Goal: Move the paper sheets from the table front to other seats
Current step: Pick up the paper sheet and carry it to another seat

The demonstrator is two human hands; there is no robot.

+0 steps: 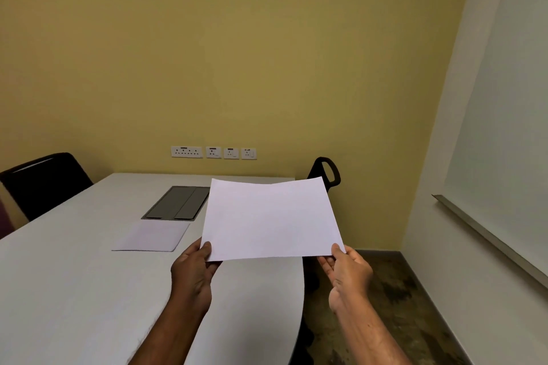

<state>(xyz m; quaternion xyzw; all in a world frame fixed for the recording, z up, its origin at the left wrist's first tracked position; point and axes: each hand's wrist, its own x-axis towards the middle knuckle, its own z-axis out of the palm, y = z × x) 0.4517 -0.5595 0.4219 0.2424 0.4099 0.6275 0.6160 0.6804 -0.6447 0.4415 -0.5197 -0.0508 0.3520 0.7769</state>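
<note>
I hold a blank white paper sheet (271, 218) in the air above the right edge of the white table (74, 290). My left hand (194, 271) pinches its near left corner and my right hand (348, 271) pinches its near right corner. The sheet tilts up away from me. A second white sheet (152, 236) lies flat on the table, left of the held one and just in front of the grey cable hatch (178, 202).
A black chair (44, 184) stands at the table's far left side. Another black chair's armrest (327, 171) shows behind the held sheet at the right. A yellow wall with sockets (213, 152) is beyond; a whiteboard (504, 127) hangs on the right wall.
</note>
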